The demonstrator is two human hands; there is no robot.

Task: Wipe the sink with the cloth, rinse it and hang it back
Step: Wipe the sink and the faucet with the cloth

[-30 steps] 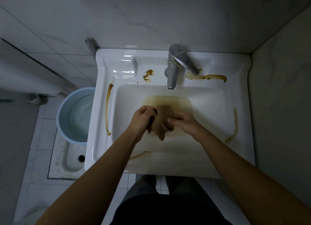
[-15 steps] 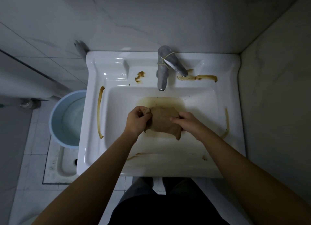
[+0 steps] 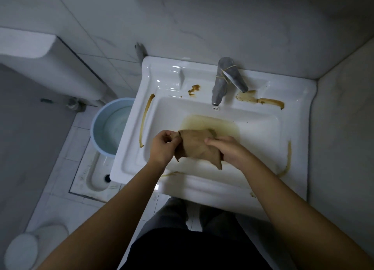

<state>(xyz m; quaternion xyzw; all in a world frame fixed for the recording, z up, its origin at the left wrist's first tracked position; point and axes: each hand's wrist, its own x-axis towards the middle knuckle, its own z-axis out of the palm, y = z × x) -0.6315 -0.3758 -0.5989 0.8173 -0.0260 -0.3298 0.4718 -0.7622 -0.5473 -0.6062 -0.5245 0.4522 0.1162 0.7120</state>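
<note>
Holds the crumpled brown cloth (image 3: 197,146) over the stained white ceramic sink (image 3: 299,118), pinching its top corner in the left grip (image 3: 163,147) and clasping its right edge in the right grip (image 3: 228,149).

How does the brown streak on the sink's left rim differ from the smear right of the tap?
The left streak is thin, even and runs front to back; the smear is wider, blotchy and runs sideways. The streak lies on the side rim, the smear on the back ledge. Both are brown, on the sink.
</note>
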